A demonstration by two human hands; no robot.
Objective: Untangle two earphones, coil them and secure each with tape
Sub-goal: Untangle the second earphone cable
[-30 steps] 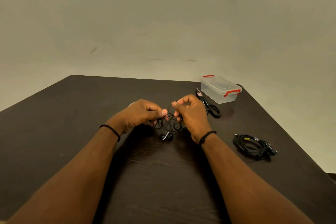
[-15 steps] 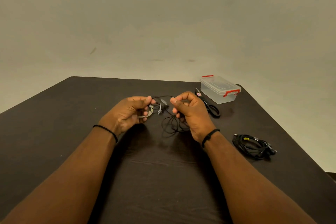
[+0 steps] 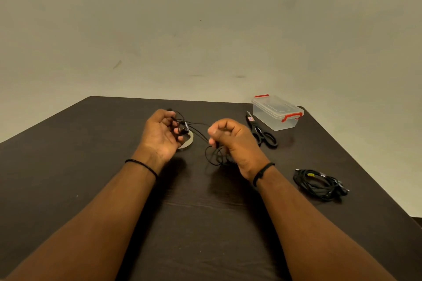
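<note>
A black earphone cable [image 3: 201, 136] stretches between my two hands above the dark table [image 3: 91, 166]. My left hand [image 3: 161, 136] has its fingers curled round the earbud end of the cable. My right hand [image 3: 230, 141] pinches the cable, and several loose loops [image 3: 213, 155] hang below it. A second black earphone [image 3: 319, 183] lies bundled on the table to the right of my right forearm. A roll of clear tape [image 3: 188, 141] lies on the table just behind my left hand, partly hidden by it.
Black-handled scissors [image 3: 262, 134] lie beyond my right hand. A clear plastic box [image 3: 277, 113] with red clips stands at the table's far right corner. The table's right edge runs close past the bundled earphone.
My hands have drawn apart: the left moved left and away with the earbud end, and the cable now stretches between them. The tape roll has come into view.
</note>
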